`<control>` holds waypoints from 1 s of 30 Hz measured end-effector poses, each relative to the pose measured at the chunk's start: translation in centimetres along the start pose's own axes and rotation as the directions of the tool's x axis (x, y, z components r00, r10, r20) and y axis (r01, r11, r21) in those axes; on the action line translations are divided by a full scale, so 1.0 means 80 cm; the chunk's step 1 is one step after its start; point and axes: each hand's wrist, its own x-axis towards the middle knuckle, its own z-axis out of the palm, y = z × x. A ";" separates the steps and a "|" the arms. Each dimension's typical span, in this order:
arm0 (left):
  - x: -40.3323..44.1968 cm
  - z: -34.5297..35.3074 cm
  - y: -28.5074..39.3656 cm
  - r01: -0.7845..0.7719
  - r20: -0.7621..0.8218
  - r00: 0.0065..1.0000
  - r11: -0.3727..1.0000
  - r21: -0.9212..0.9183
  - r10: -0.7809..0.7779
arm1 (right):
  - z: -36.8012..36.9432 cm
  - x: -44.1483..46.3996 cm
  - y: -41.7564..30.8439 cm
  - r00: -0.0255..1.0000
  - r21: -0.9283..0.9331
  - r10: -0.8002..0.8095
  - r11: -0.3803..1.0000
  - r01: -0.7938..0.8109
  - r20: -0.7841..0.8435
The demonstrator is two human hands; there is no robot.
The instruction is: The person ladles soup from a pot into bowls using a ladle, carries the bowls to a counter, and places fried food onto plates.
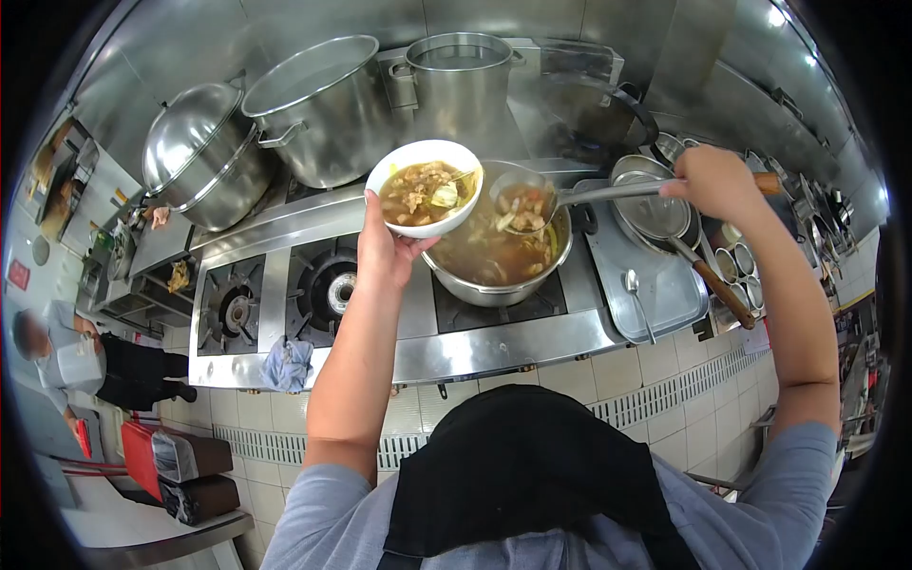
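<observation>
My left hand [382, 252] supports a white bowl [414, 229] from below, its fingers around the near side. Broth with chunks of meat and vegetable fills much of the bowl. Right beside it, on the stove, stands a metal pot [502, 296] of brown soup. My right hand [717, 182] grips the handle of a long metal ladle [616, 193] from above, fingers wrapped round it near the wooden end. The ladle's head is over the pot, with pieces of food in it; whether it dips into the soup is hard to tell.
To the right, a metal tray [608, 309] bears a spoon [638, 296] and wood-handled strainers [655, 211]. Large stockpots [328, 133] line the back. A blue cloth [287, 365] hangs at the front edge near the burners [328, 290]. Another person [76, 351] stands far left.
</observation>
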 end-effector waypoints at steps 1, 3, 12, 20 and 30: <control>-0.001 0.002 0.001 -0.005 -0.007 1.000 1.000 0.004 0.005 | 0.015 -0.002 -0.007 0.990 -0.089 -0.080 0.994 0.070 -0.117; -0.001 0.006 0.004 -0.001 -0.002 1.000 1.000 0.001 0.001 | 0.018 -0.010 -0.029 0.974 -0.230 -0.154 0.967 0.114 -0.164; -0.001 0.036 0.021 -0.015 0.047 0.999 1.000 0.024 0.014 | 0.037 0.019 -0.063 0.966 -0.127 -0.177 0.980 0.155 -0.187; 0.013 0.035 0.029 -0.034 0.004 0.999 0.996 0.084 0.034 | 0.044 0.036 -0.024 0.987 0.228 -0.102 0.971 0.072 0.125; 0.019 -0.012 0.005 -0.025 -0.008 1.000 0.993 0.112 0.026 | -0.053 0.031 0.033 0.998 0.250 -0.062 0.966 0.061 -0.005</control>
